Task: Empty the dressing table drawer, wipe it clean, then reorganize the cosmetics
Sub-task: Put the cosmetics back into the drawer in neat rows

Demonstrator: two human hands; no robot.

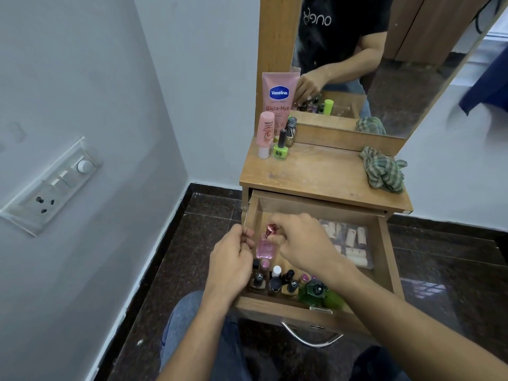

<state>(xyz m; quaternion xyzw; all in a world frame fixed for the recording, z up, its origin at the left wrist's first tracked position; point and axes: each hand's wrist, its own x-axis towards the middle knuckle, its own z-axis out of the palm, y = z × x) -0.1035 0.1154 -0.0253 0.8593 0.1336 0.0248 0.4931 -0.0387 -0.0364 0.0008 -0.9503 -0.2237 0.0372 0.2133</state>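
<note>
The right hand (299, 243) pinches a pink glass perfume bottle (265, 247) by its shiny rose cap and holds it upright over the left rear part of the open wooden drawer (386, 259). The left hand (233, 259) sits just beside the bottle with curled fingers; I cannot tell whether it holds anything. Along the drawer's front edge stands a tight row of small dark nail polish bottles (275, 281), with a green glass bottle (316, 291) at its right end, and a clear plastic packet (349, 243) lies by the right wall. On the wooden tabletop (324, 177) a pink Vaseline tube (279, 97) and a lime-green nail polish (281, 149) stand at the back-left corner, and a crumpled green checked cloth (384, 171) lies near the right edge. The neat row suggests restocking is under way. A grip on the cap alone is the main risk: if the cap slips off, the glass body would drop onto the row below and knock the bottles over.
</note>
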